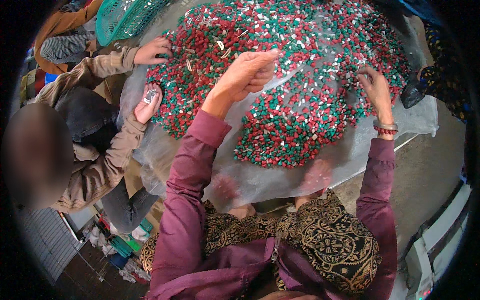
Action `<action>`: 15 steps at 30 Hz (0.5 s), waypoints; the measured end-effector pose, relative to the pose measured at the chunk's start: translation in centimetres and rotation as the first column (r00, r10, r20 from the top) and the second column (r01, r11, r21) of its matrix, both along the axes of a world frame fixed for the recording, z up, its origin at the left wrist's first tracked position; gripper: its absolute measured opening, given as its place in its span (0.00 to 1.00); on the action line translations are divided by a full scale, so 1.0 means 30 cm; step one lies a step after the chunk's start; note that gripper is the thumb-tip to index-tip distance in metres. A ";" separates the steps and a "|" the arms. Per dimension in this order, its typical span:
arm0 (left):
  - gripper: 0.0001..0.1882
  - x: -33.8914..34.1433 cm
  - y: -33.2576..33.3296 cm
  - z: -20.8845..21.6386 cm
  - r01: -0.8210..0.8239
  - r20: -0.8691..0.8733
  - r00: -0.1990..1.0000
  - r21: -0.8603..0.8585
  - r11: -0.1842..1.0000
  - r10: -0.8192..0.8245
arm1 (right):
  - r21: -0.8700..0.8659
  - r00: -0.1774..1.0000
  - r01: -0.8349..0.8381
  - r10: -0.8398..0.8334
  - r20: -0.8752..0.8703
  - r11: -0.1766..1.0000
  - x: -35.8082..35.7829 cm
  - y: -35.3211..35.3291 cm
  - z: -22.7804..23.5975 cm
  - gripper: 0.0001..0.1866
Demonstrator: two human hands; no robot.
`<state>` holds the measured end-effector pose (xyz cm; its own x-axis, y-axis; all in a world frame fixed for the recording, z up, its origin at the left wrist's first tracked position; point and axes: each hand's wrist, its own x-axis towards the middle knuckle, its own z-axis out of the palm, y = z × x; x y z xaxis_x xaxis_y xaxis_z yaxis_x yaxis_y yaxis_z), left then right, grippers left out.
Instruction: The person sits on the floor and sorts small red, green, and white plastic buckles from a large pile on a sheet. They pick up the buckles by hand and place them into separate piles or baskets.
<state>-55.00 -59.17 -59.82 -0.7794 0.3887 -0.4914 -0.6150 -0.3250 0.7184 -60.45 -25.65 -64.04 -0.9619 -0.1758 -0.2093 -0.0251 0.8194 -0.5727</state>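
Observation:
A wide heap of small red, green and white pieces [290, 130] lies spread on a clear plastic sheet [345, 167]. Above the middle of it is my left hand [247, 75], its fingers curled in and the thumb pressed to the forefinger. Whatever is in that pinch, if anything, is too small to make out. Over the right part of the heap, my right hand [376, 90] reaches down with bent fingers held apart, and I see nothing between them. A bracelet [385, 127] circles its wrist.
On the left a co-worker sits with one hand [154, 51] on the heap and the other [148, 102] holding whitish pieces. A green plastic basket [125, 22] stands at the far left. Another person in dark patterned clothing [442, 75] is at the right edge.

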 end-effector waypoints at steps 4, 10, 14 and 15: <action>0.22 0.001 -0.016 -0.013 -0.087 0.043 0.995 0.054 0.995 0.084 | 0.037 0.996 0.037 -0.033 -0.083 0.999 0.074 0.174 -0.144 0.12; 0.23 0.091 -0.092 -0.235 -0.115 -0.250 0.953 -0.823 0.556 -0.173 | 0.059 0.919 0.366 -0.351 -0.180 0.929 0.167 0.314 -0.167 0.22; 0.20 0.285 0.069 -0.356 -0.145 -0.313 0.818 -0.924 0.353 -0.482 | -0.010 0.907 0.381 -0.376 -0.188 0.925 0.147 0.344 -0.183 0.22; 0.19 0.284 0.105 -0.329 -0.076 -0.244 0.843 -0.936 0.344 -0.479 | 0.029 0.909 0.400 -0.392 -0.143 0.916 0.132 0.330 -0.153 0.21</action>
